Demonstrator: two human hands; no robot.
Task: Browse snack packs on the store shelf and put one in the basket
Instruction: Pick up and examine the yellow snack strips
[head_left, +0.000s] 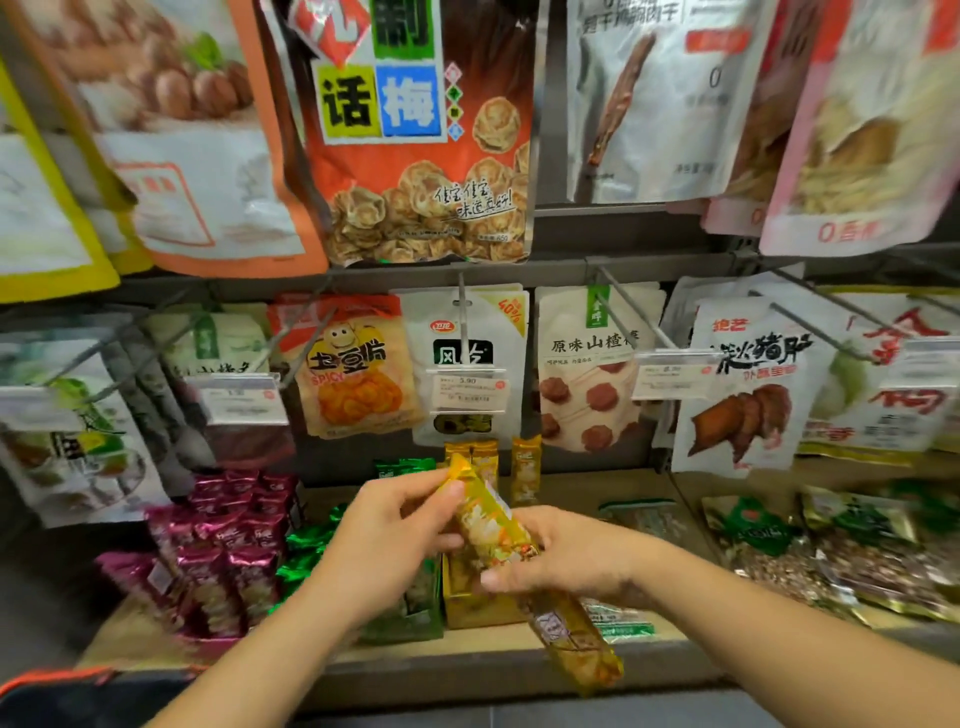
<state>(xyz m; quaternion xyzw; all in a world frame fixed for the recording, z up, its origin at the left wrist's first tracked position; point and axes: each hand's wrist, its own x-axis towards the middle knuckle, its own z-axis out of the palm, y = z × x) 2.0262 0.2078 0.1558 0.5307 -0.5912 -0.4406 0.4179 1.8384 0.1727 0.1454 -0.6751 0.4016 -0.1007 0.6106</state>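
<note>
- Yellow foil snack pack held slanted in mid-air above the shelf board, centre of view, top end pointing far-left.
- left hand: thumb on top and fingers curled under, pinching the pack's upper end.
- right hand: fingers curled round the pack's lower end, thumb tucked across the near side.
- second yellow pack hangs down and to the right from under the right hand. Cannot tell if it is joined to the first or separate.
- Just behind the hands: open yellow box of the same packs, with more yellow packs upright at the far side.
- Left of the box: green packs, then magenta packs in rows.
- Right on the board: flat clear bags of nuts with green and gold labels.
- Above, on hooks: white bag with a price tag in front of it, a big orange bag higher up, more bags either side.
- Near-left corner: dark item with orange edge, mostly cut off. Cannot tell if it is the basket.
</note>
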